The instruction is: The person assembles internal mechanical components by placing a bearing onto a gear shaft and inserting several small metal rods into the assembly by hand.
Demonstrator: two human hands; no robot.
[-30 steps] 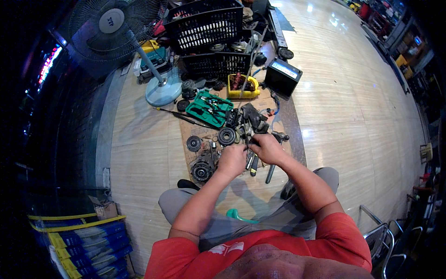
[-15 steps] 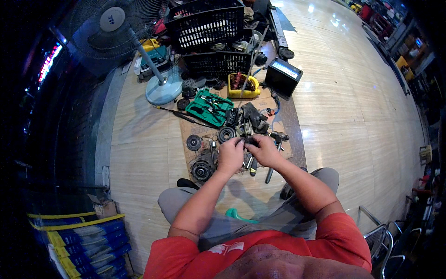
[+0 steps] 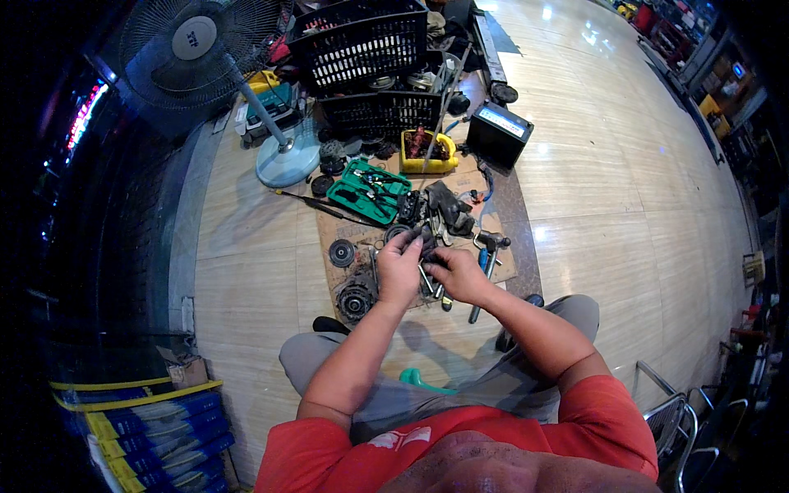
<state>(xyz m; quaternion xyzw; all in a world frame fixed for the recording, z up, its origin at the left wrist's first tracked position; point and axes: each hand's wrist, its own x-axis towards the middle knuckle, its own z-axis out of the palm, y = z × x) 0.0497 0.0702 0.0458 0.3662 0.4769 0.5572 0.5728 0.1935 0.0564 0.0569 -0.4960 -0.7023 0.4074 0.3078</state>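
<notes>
My left hand [image 3: 400,264] and my right hand [image 3: 457,274] work close together above a flattened cardboard sheet [image 3: 503,261]. The fingers of both are bent and closed around something small and dark that I cannot make out. To the left of my left hand lie a round dark pulley-like part [image 3: 342,252] and a greasy toothed metal part [image 3: 356,301]. A hammer [image 3: 493,240] rests right of my right hand. Beyond the hands sits an opened green tool case [image 3: 370,191] with pliers-like tools, and beside it a crumpled dark glove or rag [image 3: 449,205].
A cut yellow jug [image 3: 429,166] holds greasy parts, with a black battery [image 3: 498,140] to its right. Black plastic crates [image 3: 359,49] stack behind. A standing fan [image 3: 283,156] stands at the far left. Blue and yellow packs [image 3: 156,435] lie at the lower left.
My left hand has tilted upward and its fingers have shifted. My right hand has drawn slightly down and left, and the hands now sit at different heights.
</notes>
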